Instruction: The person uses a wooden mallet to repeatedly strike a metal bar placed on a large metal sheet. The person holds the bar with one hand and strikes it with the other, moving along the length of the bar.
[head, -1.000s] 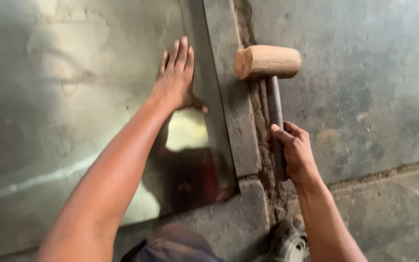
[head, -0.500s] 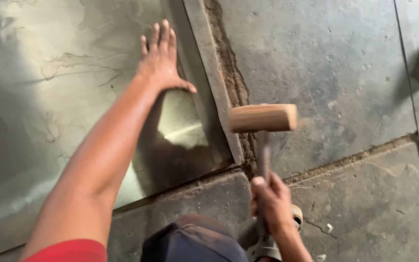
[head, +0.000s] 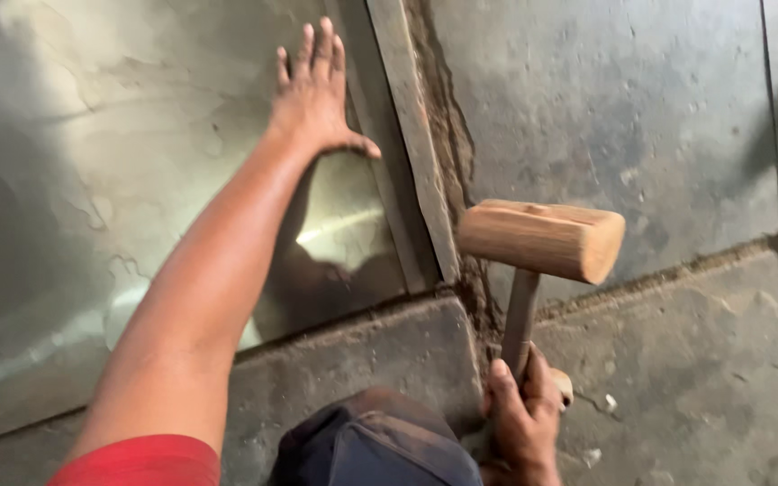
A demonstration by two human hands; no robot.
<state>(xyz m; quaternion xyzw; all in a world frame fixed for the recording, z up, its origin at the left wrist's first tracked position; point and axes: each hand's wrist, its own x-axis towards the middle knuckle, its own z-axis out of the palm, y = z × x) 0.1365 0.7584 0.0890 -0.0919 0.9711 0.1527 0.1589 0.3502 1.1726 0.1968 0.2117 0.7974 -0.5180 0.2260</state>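
concrete floor (head: pixel 641 117) – grey, cracked | dirt-filled seam (head: pixel 447 153) | dark cap (head: pixel 375 445), bottom edge

Concrete floor (head: pixel 641 108), grey, stained, cracked, with a crumbling dirt-filled joint (head: pixel 447 153) running up the middle. Thin metal sheet (head: pixel 119 180) lies flat on the floor's left part, its folded edge strip (head: pixel 411 135) just beside the joint. Small pale debris bits (head: pixel 611 402) lower right.
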